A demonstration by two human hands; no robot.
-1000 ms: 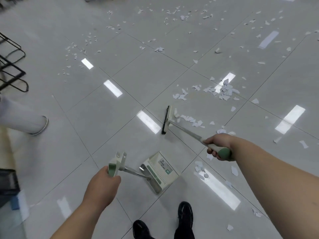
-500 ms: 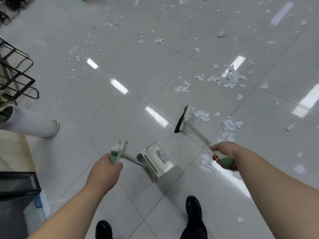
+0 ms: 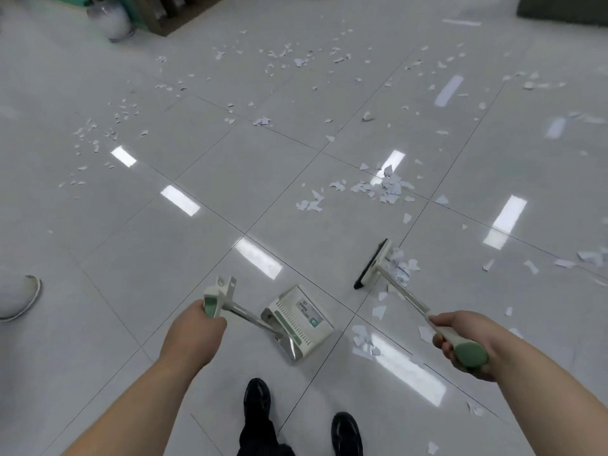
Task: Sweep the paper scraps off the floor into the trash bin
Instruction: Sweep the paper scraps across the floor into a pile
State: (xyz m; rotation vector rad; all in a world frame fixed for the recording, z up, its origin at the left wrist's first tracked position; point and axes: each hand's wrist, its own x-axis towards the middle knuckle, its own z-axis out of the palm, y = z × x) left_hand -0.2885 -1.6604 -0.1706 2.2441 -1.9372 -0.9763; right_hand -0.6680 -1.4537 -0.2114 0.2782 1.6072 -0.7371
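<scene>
My right hand (image 3: 460, 343) grips the green end of a white broom handle. The broom head (image 3: 373, 263), with dark bristles, rests on the tiled floor, and a clump of paper scraps (image 3: 399, 266) lies against its right side. My left hand (image 3: 192, 334) grips the green handle of a cream dustpan (image 3: 301, 322), which sits on the floor left of the broom. A larger pile of paper scraps (image 3: 386, 187) lies farther out, and loose scraps are strewn across the far floor (image 3: 296, 60). No trash bin shows for certain.
My black shoes (image 3: 258, 398) stand just behind the dustpan. A white rounded object (image 3: 19, 299) juts in at the left edge. A pale round container (image 3: 113, 18) and dark furniture (image 3: 184, 11) stand at the far top left. A few scraps (image 3: 363, 340) lie beside the dustpan.
The view has tilted up and swung, so the black wire rack at the left is out of sight. The broom head has moved right and nearer to me, gathering scraps beside it.
</scene>
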